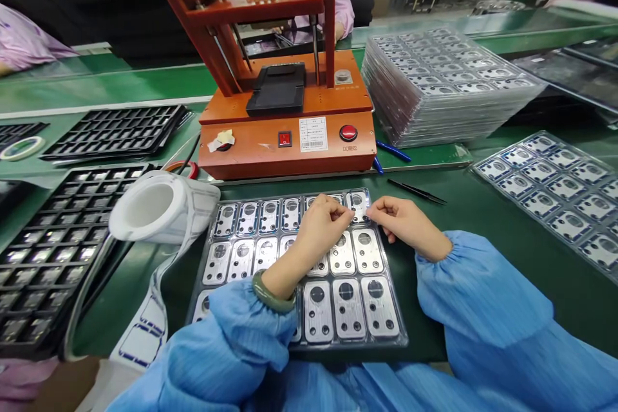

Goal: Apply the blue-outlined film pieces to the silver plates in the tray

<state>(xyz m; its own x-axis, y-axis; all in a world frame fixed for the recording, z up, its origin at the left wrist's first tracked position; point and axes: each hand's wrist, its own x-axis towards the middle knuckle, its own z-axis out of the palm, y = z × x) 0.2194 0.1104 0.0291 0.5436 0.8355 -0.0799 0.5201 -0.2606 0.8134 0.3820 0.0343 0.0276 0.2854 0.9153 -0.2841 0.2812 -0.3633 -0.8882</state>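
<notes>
A clear plastic tray lies before me, holding rows of silver metal plates with round holes. Over its top right corner, my left hand pinches thumb and forefinger together at the left edge of a corner plate. My right hand is closed in a pinch at that plate's right edge. Whatever sits between the fingertips is too small to make out. Dark blue outlines show around several top-row plates. To the left stands a roll of white backing tape, its loose strip carrying blue-edged frames.
Behind the tray stands an orange press with a red button. Black tweezers and blue-handled pliers lie near it. A tall stack of clear trays and another filled tray are right; black trays are left. Co-workers sit beyond.
</notes>
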